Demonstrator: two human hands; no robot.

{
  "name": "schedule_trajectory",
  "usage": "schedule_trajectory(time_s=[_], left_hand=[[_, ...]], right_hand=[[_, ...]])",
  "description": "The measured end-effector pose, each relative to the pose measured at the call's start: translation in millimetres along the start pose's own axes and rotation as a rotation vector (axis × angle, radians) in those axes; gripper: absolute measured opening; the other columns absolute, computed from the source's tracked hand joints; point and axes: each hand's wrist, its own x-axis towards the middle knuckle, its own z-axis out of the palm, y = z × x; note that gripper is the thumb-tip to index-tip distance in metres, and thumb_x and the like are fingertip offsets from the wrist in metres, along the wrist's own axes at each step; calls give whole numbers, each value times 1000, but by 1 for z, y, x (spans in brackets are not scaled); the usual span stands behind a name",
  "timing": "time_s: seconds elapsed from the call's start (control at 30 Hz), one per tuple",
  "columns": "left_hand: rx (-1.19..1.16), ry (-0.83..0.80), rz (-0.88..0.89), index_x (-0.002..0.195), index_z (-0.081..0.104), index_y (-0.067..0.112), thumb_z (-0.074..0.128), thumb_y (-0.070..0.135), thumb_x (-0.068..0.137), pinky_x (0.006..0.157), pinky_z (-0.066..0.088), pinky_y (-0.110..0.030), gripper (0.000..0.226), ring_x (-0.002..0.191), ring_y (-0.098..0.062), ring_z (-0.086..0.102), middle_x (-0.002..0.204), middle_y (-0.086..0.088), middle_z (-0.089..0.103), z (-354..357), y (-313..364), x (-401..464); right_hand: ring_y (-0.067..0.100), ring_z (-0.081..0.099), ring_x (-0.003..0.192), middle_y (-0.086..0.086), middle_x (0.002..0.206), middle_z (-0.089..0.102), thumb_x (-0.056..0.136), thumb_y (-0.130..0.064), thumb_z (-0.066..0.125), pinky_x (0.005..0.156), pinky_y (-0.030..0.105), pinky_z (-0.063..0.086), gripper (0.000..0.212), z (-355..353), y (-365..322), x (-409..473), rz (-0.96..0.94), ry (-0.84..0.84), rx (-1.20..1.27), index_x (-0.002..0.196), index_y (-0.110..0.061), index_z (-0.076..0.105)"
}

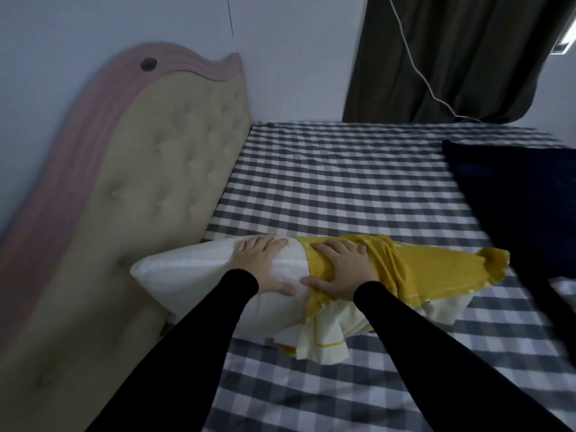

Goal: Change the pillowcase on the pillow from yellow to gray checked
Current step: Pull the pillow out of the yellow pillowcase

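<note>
gray and white checked sheet [280, 385] covers the bed under me, running from the near edge out to the far wall. both arms reach forward in black sleeves [193, 347].

the pillow [187, 275] lies across the near part of the bed, its white left end bare and resting against the headboard. my left hand [265, 266] lies flat on that bare white part, fingers spread over the top and thumb on the near side. just to its right, my right hand [339, 269] rests on the bunched edge of the yellow pillowcase [436, 269], fingers spread across the folds, thumb stretched toward my left thumb and almost touching it. the case covers only the right half of the pillow, and its pale lining hangs out on the near side below my right wrist.

to the left stands the padded beige headboard [156, 169] with a pink rim. farther right a dark blue blanket [514, 198] lies on the sheet. beyond the bed hangs a dark curtain [452, 57] with a thin white cord [414, 63] trailing across it, beside the pale wall [296, 57].
</note>
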Motion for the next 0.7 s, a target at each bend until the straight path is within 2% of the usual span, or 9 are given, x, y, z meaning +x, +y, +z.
schedule_trajectory(time_s=[0.17, 0.27, 0.37, 0.47, 0.6, 0.7], left_hand=[[-15, 54, 26, 143, 28, 36, 58, 82, 58, 104, 24, -37, 100, 127, -19, 36, 142, 7, 41, 19, -7, 1], [-49, -3, 26, 138, 39, 34, 57, 77, 68, 95, 35, -35, 84, 118, -19, 47, 131, 5, 51, 14, -6, 6], [-206, -2, -19, 112, 60, 36, 62, 70, 71, 76, 38, -28, 53, 100, -15, 57, 108, 8, 64, 0, -7, 7], [-289, 0, -29, 84, 63, 37, 64, 65, 73, 71, 39, -27, 31, 87, -12, 58, 88, 12, 65, -13, -9, 8], [-386, -1, -70, 88, 72, 35, 70, 62, 69, 72, 46, -25, 33, 82, -8, 60, 84, 13, 68, -34, -7, 9], [-382, 12, -56, 80, 73, 33, 73, 62, 64, 68, 46, -23, 33, 75, -6, 59, 76, 12, 67, -50, -2, 10]], right_hand=[[21, 34, 136, -7, 146, 39, 68, -90, 27, 111, 50, 22, 90, 15, 21, -4, -20, 12, -13, 144, -41, 28], [22, 32, 137, -6, 147, 39, 72, -86, 17, 112, 50, 20, 85, 17, 31, -2, -43, 0, -23, 145, -43, 27], [23, 36, 136, -5, 144, 44, 80, -80, 8, 111, 50, 24, 79, 16, 40, -3, -71, 23, -24, 145, -41, 31], [24, 46, 129, -4, 136, 54, 86, -72, -3, 107, 48, 30, 79, 7, 46, -3, -92, 56, -5, 142, -36, 40], [20, 52, 123, -5, 131, 59, 88, -66, -5, 105, 38, 29, 81, -12, 65, -5, -31, 115, 39, 135, -31, 51], [21, 52, 122, 0, 130, 60, 95, -50, 14, 106, 34, 27, 61, -19, 86, -10, 81, 132, 98, 127, -22, 57]])
